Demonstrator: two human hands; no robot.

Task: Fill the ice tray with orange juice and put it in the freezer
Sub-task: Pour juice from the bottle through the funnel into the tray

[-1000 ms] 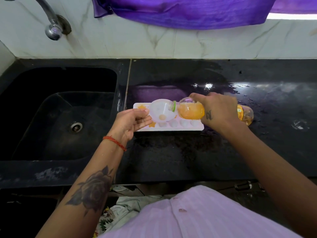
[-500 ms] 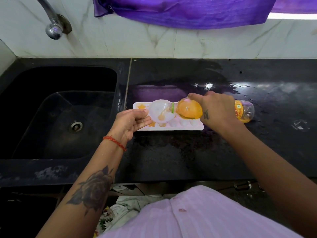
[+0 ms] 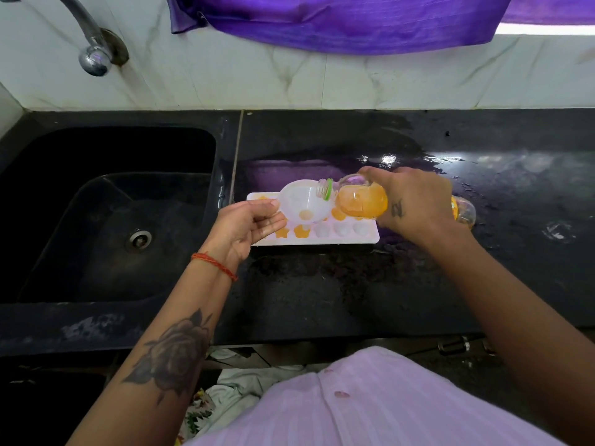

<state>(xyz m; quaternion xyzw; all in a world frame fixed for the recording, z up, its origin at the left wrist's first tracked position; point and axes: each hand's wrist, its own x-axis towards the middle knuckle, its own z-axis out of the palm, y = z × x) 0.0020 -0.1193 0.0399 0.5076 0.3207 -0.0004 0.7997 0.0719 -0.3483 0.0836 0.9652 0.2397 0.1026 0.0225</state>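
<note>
A white ice tray (image 3: 370, 238) lies on the black counter beside the sink. Several of its left moulds hold orange juice; the moulds at the front right look empty. My left hand (image 3: 249, 222) pinches the rim of a white funnel (image 3: 302, 204) that stands over the tray's left part, with a little juice at its bottom. My right hand (image 3: 415, 202) grips a clear juice bottle (image 3: 360, 199) tipped almost flat, its open mouth at the funnel's rim. Orange juice sits in the bottle's shoulder. The hand hides the bottle's middle.
A black sink (image 3: 109, 214) with a drain lies left of the tray, a chrome tap (image 3: 93, 56) above it. The black counter (image 3: 322, 294) is wet at the back right. A purple cloth (image 3: 338, 20) hangs over the white tiled wall.
The funnel has shifted right along the tray. The bottle tipped up to pour a stream into the funnel, then levelled; now only a little juice remains in the funnel.
</note>
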